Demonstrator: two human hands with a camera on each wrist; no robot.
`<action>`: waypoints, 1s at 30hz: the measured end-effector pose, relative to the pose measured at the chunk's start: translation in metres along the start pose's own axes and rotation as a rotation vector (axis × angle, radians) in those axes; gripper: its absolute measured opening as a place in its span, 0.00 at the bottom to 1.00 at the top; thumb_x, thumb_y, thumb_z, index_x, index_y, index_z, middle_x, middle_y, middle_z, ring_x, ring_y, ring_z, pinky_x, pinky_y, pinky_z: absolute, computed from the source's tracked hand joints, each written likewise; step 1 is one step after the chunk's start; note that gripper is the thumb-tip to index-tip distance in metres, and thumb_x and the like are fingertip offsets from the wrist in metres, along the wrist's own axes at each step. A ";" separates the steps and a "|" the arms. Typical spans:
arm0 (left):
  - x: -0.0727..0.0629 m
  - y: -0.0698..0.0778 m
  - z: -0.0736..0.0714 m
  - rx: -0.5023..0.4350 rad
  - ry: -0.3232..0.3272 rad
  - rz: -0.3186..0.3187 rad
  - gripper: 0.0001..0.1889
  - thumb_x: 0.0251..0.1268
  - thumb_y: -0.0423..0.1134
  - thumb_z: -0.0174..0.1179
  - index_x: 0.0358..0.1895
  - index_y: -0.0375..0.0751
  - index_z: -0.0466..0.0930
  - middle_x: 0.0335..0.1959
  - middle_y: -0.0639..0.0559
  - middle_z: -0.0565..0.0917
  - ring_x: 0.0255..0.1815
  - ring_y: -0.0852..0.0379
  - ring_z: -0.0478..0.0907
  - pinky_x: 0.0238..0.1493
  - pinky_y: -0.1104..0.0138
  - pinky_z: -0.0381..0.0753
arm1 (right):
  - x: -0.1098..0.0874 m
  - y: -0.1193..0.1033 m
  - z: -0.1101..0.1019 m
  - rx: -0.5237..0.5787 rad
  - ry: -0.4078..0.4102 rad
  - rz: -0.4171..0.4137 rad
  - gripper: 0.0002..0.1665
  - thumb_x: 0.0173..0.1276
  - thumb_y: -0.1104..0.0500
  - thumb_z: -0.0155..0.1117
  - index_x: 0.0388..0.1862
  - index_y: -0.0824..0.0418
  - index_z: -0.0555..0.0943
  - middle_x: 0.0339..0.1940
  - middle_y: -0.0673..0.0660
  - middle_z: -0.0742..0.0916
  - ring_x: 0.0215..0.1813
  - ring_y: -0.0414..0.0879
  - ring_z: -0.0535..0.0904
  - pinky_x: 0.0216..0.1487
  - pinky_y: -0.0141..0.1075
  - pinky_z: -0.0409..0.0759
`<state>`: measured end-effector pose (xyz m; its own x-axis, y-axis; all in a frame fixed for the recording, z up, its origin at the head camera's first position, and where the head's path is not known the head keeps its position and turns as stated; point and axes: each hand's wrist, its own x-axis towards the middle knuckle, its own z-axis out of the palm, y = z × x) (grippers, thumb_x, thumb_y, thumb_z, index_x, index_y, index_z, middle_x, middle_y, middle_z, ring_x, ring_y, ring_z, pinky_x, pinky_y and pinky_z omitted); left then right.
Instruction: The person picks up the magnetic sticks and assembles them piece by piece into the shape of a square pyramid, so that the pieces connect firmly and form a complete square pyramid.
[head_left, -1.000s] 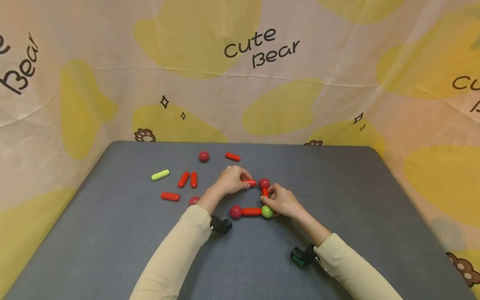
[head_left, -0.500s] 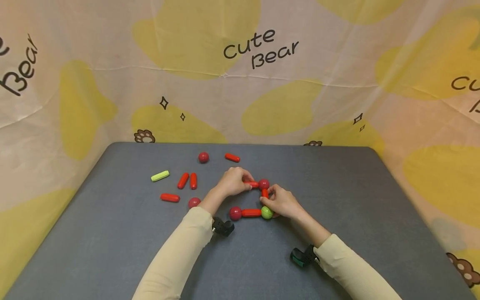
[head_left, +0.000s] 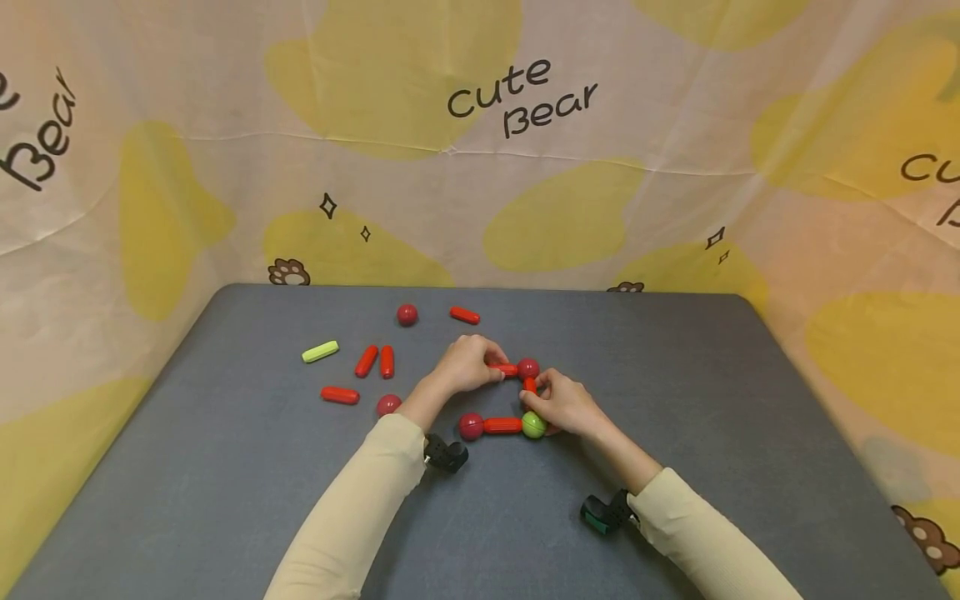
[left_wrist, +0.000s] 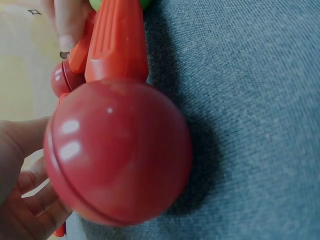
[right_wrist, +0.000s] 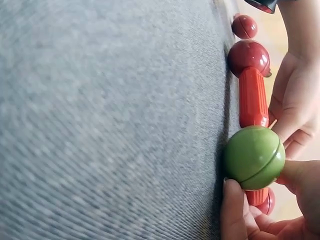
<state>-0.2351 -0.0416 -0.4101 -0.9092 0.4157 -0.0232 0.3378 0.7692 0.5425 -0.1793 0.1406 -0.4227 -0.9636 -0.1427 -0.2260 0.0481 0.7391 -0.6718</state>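
My left hand [head_left: 468,364] pinches a red rod [head_left: 510,369] whose right end touches a dark red ball [head_left: 528,368]. From that ball a second red rod [head_left: 530,385] runs toward me to a green ball [head_left: 534,425]; my right hand [head_left: 566,402] grips this rod between thumb and fingers. A third red rod [head_left: 502,426] joins the green ball to another dark red ball [head_left: 471,427] on the left. That near ball fills the left wrist view, hiding part of my left hand. In the right wrist view, a fingertip touches the green ball [right_wrist: 254,157].
Left of the hands lie a yellow-green rod [head_left: 321,352], several loose red rods [head_left: 341,396] and a dark red ball [head_left: 389,405] partly behind my left forearm. Farther back are a dark red ball [head_left: 407,314] and a red rod [head_left: 465,315]. A printed cloth hangs behind the grey table [head_left: 720,375].
My left hand has moved slightly right, bringing its red rod from a small gap into contact with the far dark red ball. My right hand has stayed on its rod.
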 end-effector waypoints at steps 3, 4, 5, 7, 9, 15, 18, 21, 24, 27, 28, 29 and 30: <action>0.001 0.000 0.000 0.004 0.001 0.007 0.08 0.51 0.40 0.67 0.36 0.48 0.86 0.33 0.58 0.85 0.33 0.58 0.76 0.39 0.64 0.73 | 0.002 0.000 -0.002 0.023 -0.001 0.017 0.21 0.63 0.49 0.60 0.45 0.65 0.73 0.23 0.52 0.80 0.16 0.41 0.76 0.19 0.33 0.75; 0.001 0.000 0.001 0.005 0.000 0.008 0.08 0.51 0.40 0.67 0.36 0.48 0.85 0.33 0.58 0.85 0.33 0.58 0.76 0.38 0.64 0.73 | 0.002 0.000 -0.003 0.041 -0.002 0.024 0.21 0.64 0.50 0.60 0.47 0.65 0.73 0.23 0.53 0.80 0.16 0.41 0.76 0.19 0.33 0.76; 0.001 0.000 0.001 0.007 0.000 0.010 0.08 0.52 0.40 0.67 0.37 0.48 0.85 0.32 0.57 0.85 0.33 0.58 0.76 0.38 0.64 0.73 | 0.003 0.000 -0.004 0.060 -0.002 0.027 0.22 0.64 0.50 0.59 0.49 0.66 0.72 0.24 0.54 0.81 0.16 0.42 0.77 0.19 0.34 0.77; 0.001 0.000 0.001 0.009 0.000 0.011 0.08 0.52 0.40 0.67 0.37 0.48 0.85 0.32 0.57 0.85 0.33 0.59 0.76 0.38 0.65 0.73 | 0.006 0.000 -0.005 0.097 -0.003 0.034 0.24 0.65 0.51 0.59 0.53 0.66 0.69 0.26 0.56 0.81 0.18 0.43 0.78 0.20 0.35 0.78; 0.001 0.000 0.001 0.009 0.001 0.011 0.08 0.52 0.40 0.67 0.37 0.48 0.85 0.32 0.57 0.84 0.33 0.59 0.76 0.38 0.65 0.73 | 0.009 0.000 -0.005 0.117 -0.002 0.035 0.27 0.65 0.52 0.58 0.56 0.66 0.67 0.28 0.57 0.82 0.20 0.43 0.79 0.21 0.35 0.79; 0.001 0.000 0.001 0.001 0.002 0.010 0.08 0.52 0.40 0.67 0.37 0.48 0.85 0.31 0.57 0.84 0.31 0.59 0.75 0.36 0.66 0.72 | 0.016 -0.004 -0.007 0.094 0.011 0.030 0.28 0.66 0.51 0.58 0.58 0.67 0.67 0.29 0.57 0.83 0.18 0.44 0.80 0.21 0.35 0.79; 0.001 -0.001 0.001 -0.002 0.000 0.012 0.08 0.53 0.40 0.67 0.37 0.48 0.85 0.31 0.57 0.84 0.31 0.60 0.75 0.36 0.66 0.72 | 0.018 -0.005 -0.005 0.067 0.020 0.027 0.29 0.65 0.51 0.59 0.57 0.68 0.68 0.29 0.57 0.83 0.16 0.43 0.79 0.20 0.35 0.78; 0.001 -0.001 0.001 -0.003 0.001 0.013 0.07 0.52 0.40 0.67 0.37 0.48 0.85 0.31 0.57 0.84 0.31 0.60 0.75 0.36 0.66 0.72 | 0.020 -0.005 -0.004 0.047 0.029 0.017 0.28 0.64 0.52 0.59 0.56 0.69 0.68 0.28 0.56 0.83 0.15 0.42 0.78 0.20 0.34 0.77; 0.001 -0.001 0.000 -0.005 0.001 0.010 0.07 0.53 0.40 0.67 0.36 0.48 0.85 0.32 0.56 0.84 0.32 0.59 0.75 0.36 0.65 0.72 | 0.022 -0.005 -0.004 0.046 0.032 0.015 0.28 0.63 0.53 0.60 0.56 0.69 0.68 0.28 0.56 0.83 0.15 0.41 0.78 0.20 0.34 0.76; 0.002 -0.001 0.000 -0.001 -0.003 0.009 0.07 0.53 0.40 0.67 0.36 0.48 0.85 0.32 0.57 0.84 0.32 0.59 0.76 0.37 0.65 0.72 | 0.023 -0.005 -0.003 0.056 0.027 0.023 0.27 0.63 0.53 0.60 0.55 0.68 0.69 0.28 0.56 0.82 0.15 0.42 0.78 0.20 0.34 0.76; 0.002 -0.001 0.000 0.000 -0.005 0.008 0.07 0.53 0.40 0.67 0.37 0.48 0.85 0.32 0.56 0.84 0.32 0.59 0.76 0.37 0.65 0.72 | 0.023 -0.005 -0.003 0.049 0.028 0.021 0.27 0.63 0.52 0.60 0.55 0.68 0.69 0.27 0.56 0.82 0.15 0.41 0.78 0.20 0.33 0.76; 0.001 -0.001 0.000 0.002 -0.006 0.008 0.07 0.53 0.40 0.67 0.37 0.48 0.85 0.32 0.56 0.84 0.32 0.59 0.76 0.37 0.65 0.72 | 0.023 -0.005 -0.003 0.051 0.027 0.021 0.27 0.63 0.53 0.60 0.55 0.68 0.69 0.28 0.56 0.82 0.15 0.41 0.78 0.20 0.34 0.76; 0.001 -0.001 0.000 0.002 -0.007 0.007 0.08 0.53 0.40 0.67 0.37 0.48 0.85 0.31 0.56 0.84 0.32 0.59 0.76 0.37 0.65 0.72 | 0.023 -0.005 -0.003 0.055 0.025 0.021 0.27 0.64 0.53 0.59 0.55 0.68 0.69 0.28 0.56 0.82 0.15 0.41 0.78 0.20 0.34 0.76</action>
<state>-0.2364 -0.0418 -0.4103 -0.9052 0.4242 -0.0255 0.3444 0.7674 0.5409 -0.2027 0.1359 -0.4223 -0.9685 -0.1106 -0.2231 0.0821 0.7041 -0.7053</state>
